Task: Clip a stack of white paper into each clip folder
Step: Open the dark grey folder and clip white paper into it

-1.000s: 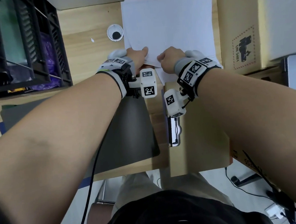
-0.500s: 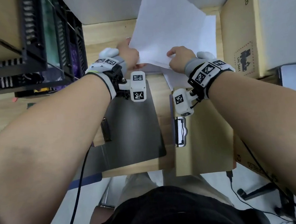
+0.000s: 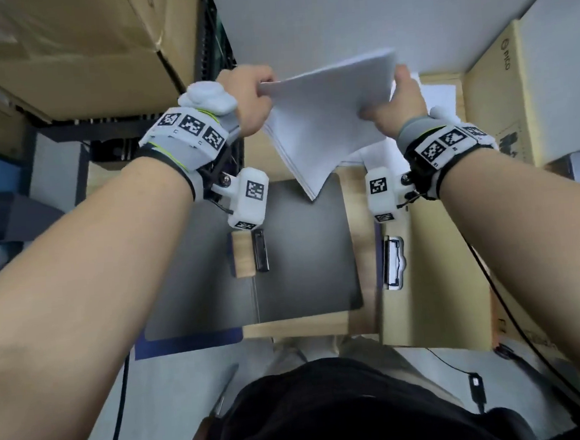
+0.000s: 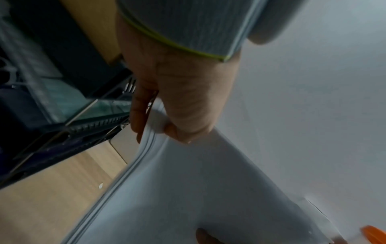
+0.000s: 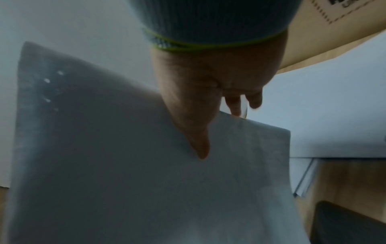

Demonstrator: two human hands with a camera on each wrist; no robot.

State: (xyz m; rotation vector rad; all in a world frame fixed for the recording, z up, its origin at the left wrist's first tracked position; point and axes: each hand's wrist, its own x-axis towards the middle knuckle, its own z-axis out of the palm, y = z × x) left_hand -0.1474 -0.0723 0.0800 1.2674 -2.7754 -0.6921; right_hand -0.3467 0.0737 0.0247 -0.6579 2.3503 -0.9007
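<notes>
Above the desk (image 3: 355, 194), both hands' fingers hide behind the paper stack (image 3: 326, 114).

"PICO" on cardboard box (image 3: 495, 109), rt side

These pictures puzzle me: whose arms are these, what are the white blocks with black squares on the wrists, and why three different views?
No robot here: a person works with bare hands, wearing cameras. The wide picture comes from a camera on the head, looking down. The white blocks are wrist cameras with printed marker squares; each gives one close, blurry picture along its hand.

The left hand and the right hand each pinch one side of a stack of white paper, lifted off the wooden desk. The left wrist view shows that hand's thumb and fingers gripping the stack's edge; the right wrist view shows the same on the other side.

Below lie an open grey clip folder with a dark clip, and a tan clip folder with a silver clip. More loose paper stays behind.
</notes>
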